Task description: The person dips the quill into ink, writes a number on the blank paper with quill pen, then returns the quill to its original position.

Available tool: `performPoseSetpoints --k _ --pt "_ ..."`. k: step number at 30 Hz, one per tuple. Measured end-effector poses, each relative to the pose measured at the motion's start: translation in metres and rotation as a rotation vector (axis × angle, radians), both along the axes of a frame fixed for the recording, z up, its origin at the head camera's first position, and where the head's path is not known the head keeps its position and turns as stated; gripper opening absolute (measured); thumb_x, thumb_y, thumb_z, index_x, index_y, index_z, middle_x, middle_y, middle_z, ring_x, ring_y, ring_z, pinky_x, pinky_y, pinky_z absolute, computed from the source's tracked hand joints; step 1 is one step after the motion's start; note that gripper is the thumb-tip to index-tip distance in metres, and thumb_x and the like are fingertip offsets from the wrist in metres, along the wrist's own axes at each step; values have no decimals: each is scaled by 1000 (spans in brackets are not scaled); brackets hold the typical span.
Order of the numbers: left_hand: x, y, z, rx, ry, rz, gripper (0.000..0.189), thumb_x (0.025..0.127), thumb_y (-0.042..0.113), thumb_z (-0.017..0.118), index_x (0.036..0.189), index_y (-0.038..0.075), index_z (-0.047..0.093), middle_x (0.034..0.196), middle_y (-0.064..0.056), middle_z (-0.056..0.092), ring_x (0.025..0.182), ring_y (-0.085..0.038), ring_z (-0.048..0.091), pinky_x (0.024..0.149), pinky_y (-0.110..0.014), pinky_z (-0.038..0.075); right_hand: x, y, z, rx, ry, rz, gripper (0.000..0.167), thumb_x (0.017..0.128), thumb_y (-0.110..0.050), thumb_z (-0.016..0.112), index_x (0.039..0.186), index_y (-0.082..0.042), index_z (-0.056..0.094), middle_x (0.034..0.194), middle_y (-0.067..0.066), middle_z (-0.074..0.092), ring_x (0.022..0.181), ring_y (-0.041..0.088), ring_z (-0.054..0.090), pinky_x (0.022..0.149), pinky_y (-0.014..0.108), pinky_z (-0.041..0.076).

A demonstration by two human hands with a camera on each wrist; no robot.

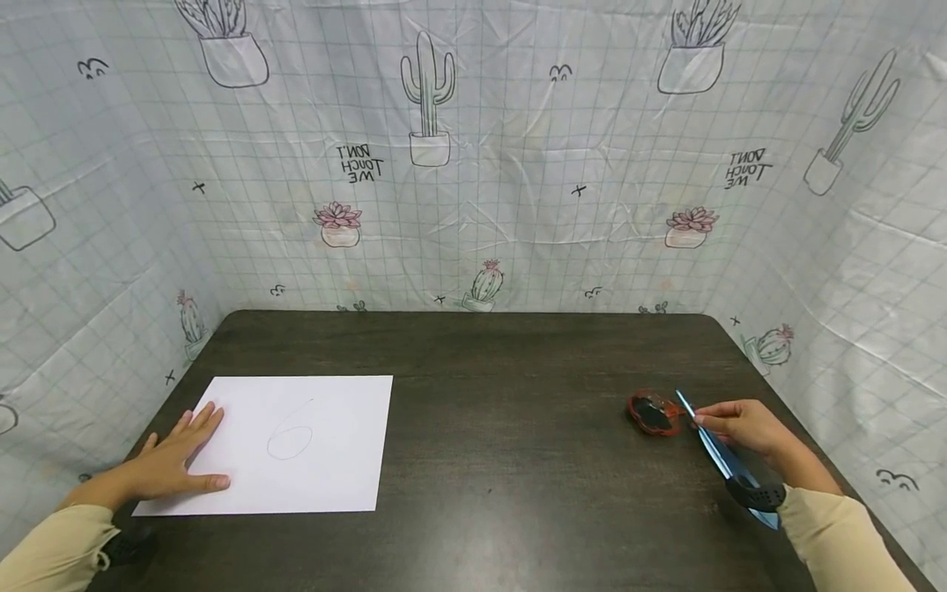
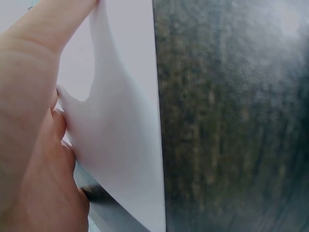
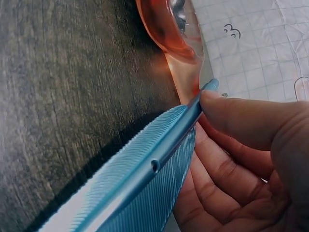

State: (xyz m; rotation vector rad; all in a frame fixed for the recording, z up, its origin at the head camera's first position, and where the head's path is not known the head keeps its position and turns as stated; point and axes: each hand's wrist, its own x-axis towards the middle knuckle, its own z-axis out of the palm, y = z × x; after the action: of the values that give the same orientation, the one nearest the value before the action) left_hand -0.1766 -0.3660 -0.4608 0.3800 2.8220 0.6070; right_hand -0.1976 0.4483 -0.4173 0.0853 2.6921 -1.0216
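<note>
My left hand (image 1: 173,456) lies with spread fingers on the left side of a white sheet of paper (image 1: 336,485). A thin loop with a tail, like a 6, is drawn on the sheet. In the left wrist view the paper (image 2: 120,130) shows beside the palm. Over the table's right side, my right hand (image 1: 755,432) pinches a blue feather-shaped pen (image 1: 716,450) between thumb and fingers near its narrow end. The right wrist view shows the ribbed feather part of the pen (image 3: 145,169). Just left of the pen sits a translucent orange-red object (image 1: 654,413) with a dark middle; its kind is unclear.
The dark wooden table (image 1: 503,493) stretches between the paper and the orange-red object. A white cloth (image 1: 518,164) printed with cacti hangs behind the table and along both sides. Black bands (image 1: 755,493) circle the wrists, below beige sleeves.
</note>
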Motion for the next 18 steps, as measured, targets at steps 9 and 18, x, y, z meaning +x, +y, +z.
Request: performPoseSetpoints --k 9,18 --pt "-3 -1 -1 30 22 -24 108 80 43 72 151 -2 4 156 -28 -6 137 -57 -10 86 -85 -2 0 1 1 18 -21 -36 51 95 -33 60 118 12 60 109 20 68 87 14 63 74 34 55" --pt "-6 0 3 29 7 -28 107 80 42 72 149 -7 8 156 -28 -5 138 -57 -6 86 -86 0 1 1 2 -5 -28 -48 51 95 -31 60 119 14 58 105 16 69 82 11 62 70 27 54"
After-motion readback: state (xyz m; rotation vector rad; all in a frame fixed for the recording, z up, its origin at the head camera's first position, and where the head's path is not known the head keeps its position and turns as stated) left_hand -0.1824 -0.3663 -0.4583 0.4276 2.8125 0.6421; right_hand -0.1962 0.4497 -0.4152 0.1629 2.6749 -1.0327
